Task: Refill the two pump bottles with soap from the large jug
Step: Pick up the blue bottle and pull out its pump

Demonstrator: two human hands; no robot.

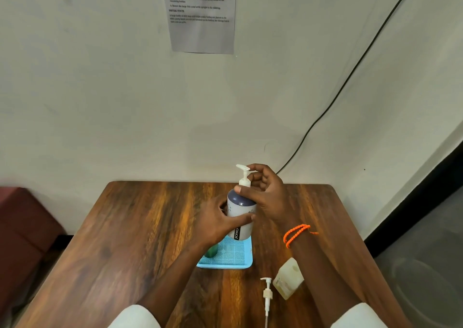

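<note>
Left hand [220,221] wrapped around the middle of the pump bottle [241,215], thumb across the front, closed firmly on it. Bottle upright at the far edge of the blue tray [233,262] on the worktop [125,240]. Right hand [266,194] loosely curled at the pump head [244,176], fingertips on the collar and nozzle, apparently pinching it to turn; exact contact hard to tell. Probably smooth, stiff plastic, slippery if soapy, and heavier once filled; best gripped round the waist, with the collar turned, not the thin nozzle. Green bottle [211,250] on the tray mostly hidden behind the left wrist; open or capped, impossible to say. Loose pump [266,295] lay flat nearer the body, its tube running out of view at the bottom. Pale jug [288,278] just beside it, partly covered by the right forearm; cap and fill level not visible, likely heavy and floppy-walled.
</note>
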